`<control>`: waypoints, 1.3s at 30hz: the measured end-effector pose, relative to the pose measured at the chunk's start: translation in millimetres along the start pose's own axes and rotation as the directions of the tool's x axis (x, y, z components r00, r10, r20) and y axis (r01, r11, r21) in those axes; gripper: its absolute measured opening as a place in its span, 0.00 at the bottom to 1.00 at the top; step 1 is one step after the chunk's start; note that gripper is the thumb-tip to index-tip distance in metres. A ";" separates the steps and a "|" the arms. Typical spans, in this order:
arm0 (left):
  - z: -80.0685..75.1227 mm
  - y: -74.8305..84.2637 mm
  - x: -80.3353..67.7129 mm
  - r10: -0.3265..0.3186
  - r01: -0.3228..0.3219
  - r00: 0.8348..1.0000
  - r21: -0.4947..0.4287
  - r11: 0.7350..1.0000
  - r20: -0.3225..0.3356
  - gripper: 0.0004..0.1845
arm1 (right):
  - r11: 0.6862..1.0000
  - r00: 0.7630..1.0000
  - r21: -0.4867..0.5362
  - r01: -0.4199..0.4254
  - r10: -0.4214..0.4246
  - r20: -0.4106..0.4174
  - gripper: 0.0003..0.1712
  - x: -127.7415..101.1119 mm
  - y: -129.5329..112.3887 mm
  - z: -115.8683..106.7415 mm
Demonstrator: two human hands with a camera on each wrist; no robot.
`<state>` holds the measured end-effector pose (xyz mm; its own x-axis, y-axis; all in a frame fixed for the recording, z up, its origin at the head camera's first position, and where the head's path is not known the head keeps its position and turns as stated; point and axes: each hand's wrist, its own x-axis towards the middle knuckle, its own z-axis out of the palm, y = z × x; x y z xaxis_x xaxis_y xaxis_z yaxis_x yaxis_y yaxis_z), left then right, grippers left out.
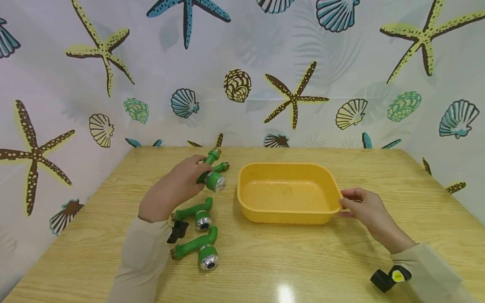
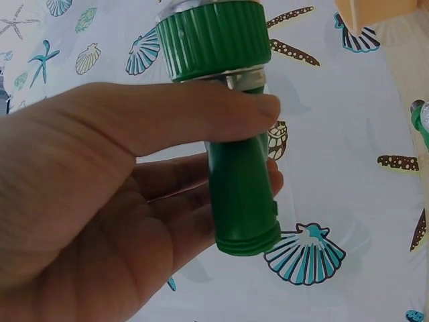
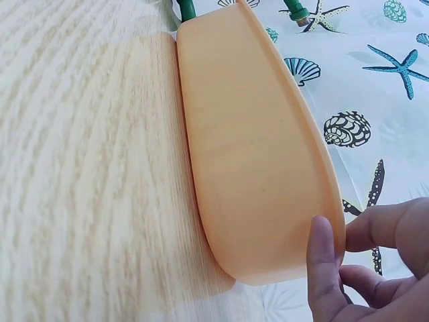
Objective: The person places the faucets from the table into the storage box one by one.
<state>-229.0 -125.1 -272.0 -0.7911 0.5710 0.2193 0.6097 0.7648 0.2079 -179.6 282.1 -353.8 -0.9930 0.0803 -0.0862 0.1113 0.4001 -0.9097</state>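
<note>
My left hand (image 1: 178, 181) is raised on the left side of the table. Its thumb and fingers grip a green pipe fitting (image 2: 241, 174) with a ribbed knob (image 1: 215, 182) and a shiny metal collar. Behind it another green fitting (image 1: 221, 167) is partly hidden. Two more bent green fittings, one (image 1: 191, 210) beside the left wrist and one (image 1: 195, 246) nearer the front, lie on the wood. At the right end of a yellow plastic basin (image 1: 291, 216), my right hand (image 1: 365, 208) pinches the rim between thumb and fingers. The basin's inside is bare.
The light wooden table (image 1: 280, 261) runs back to a white cloth (image 1: 212, 63) printed with starfish and shells. That cloth also hangs at both sides. A black strap device (image 1: 390, 277) sits at the right wrist.
</note>
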 end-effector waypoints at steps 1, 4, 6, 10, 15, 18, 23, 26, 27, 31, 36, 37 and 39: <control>0.3 1.0 0.5 0.013 -0.013 1.000 -0.001 1.000 -0.005 0.15 | 1.000 1.000 -0.001 0.001 -0.001 -0.001 0.25 0.0 0.0 -0.3; 1.5 4.3 2.4 0.044 -0.044 0.999 0.001 0.999 -0.013 0.16 | 1.000 1.000 -0.008 0.007 -0.007 -0.004 0.25 0.1 0.4 -1.0; 2.5 6.0 3.3 0.062 -0.062 0.998 0.002 0.998 -0.019 0.16 | 1.000 1.000 -0.012 0.012 -0.012 -0.006 0.24 0.5 0.5 -1.3; 4.1 8.2 4.2 0.068 -0.068 0.998 0.000 0.998 -0.013 0.16 | 1.000 1.000 -0.010 0.023 -0.024 -0.010 0.24 1.3 -0.2 -1.9; 8.2 8.1 6.4 0.087 -0.087 0.996 -0.030 0.996 -0.010 0.16 | 1.000 1.000 -0.007 0.030 -0.030 -0.007 0.24 2.1 -3.0 -1.0; 11.1 8.3 7.6 0.099 -0.100 0.995 -0.059 0.993 -0.009 0.15 | 1.000 1.000 -0.009 0.029 -0.029 0.001 0.24 1.9 -4.4 0.3; 12.1 11.7 10.8 0.094 -0.092 0.995 -0.098 0.991 0.015 0.16 | 1.000 1.000 -0.027 0.015 -0.015 0.000 0.24 0.9 -4.3 1.2; 10.9 13.7 16.5 0.115 -0.113 0.993 -0.096 0.989 0.017 0.15 | 0.999 1.000 -0.033 0.008 -0.008 -0.005 0.24 0.6 -3.6 0.3; 10.2 14.5 18.5 0.123 -0.121 0.992 -0.092 0.988 0.017 0.14 | 0.999 1.000 -0.032 0.007 -0.007 -0.006 0.24 0.5 -3.4 -0.2; 8.4 18.1 25.8 0.142 -0.139 0.989 -0.076 0.987 0.032 0.15 | 1.000 1.000 -0.030 0.006 -0.006 -0.011 0.24 -0.1 -2.1 -1.7; 9.6 24.7 33.9 0.157 -0.154 0.986 -0.058 0.986 0.062 0.15 | 1.000 1.000 -0.019 0.020 -0.020 -0.014 0.23 -0.6 -1.3 -2.0; 10.0 26.4 36.2 0.160 -0.157 0.985 -0.059 0.986 0.068 0.15 | 1.000 1.000 -0.017 0.023 -0.024 -0.014 0.23 -0.9 -1.4 -2.5; 10.8 29.5 40.3 0.170 -0.166 0.982 -0.054 0.985 0.077 0.14 | 1.000 1.000 -0.017 0.027 -0.027 -0.014 0.23 -1.3 -1.8 -3.4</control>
<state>-243.4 -76.2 -267.3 -0.6774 0.7138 0.1778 0.7344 0.6420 0.2203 -178.3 284.4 -350.7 -0.9950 0.0822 -0.0558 0.0853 0.4172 -0.9048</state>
